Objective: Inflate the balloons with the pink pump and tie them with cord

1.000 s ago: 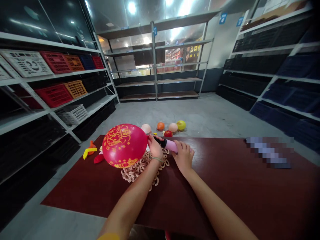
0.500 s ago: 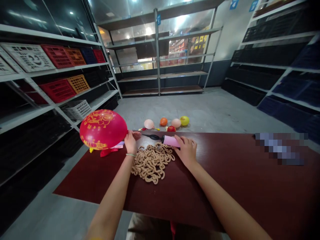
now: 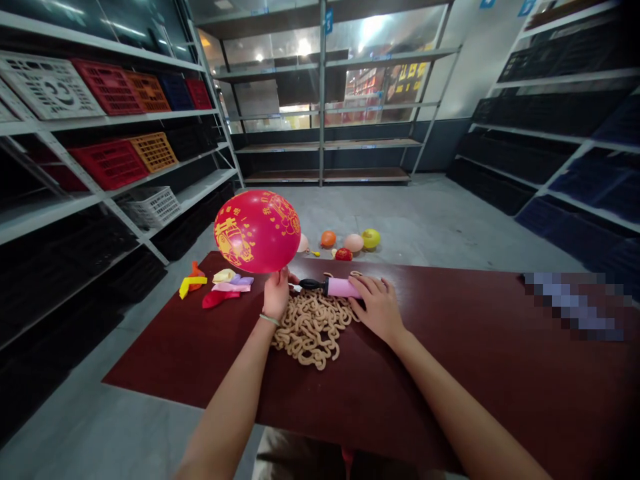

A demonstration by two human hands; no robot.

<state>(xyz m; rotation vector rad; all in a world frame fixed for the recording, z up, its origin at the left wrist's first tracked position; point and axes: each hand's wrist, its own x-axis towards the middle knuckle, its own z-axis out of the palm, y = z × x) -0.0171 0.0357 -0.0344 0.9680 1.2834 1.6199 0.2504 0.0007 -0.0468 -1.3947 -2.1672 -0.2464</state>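
Tabletop (image 3: 490, 340) below; balloon (image 3: 258, 231) above left fingers (image 3: 283, 276).

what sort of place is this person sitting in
Probably a storeroom or warehouse: metal shelves line the far wall, colored plastic crates fill the racks at left, and the floor is bare and grey, like concrete.
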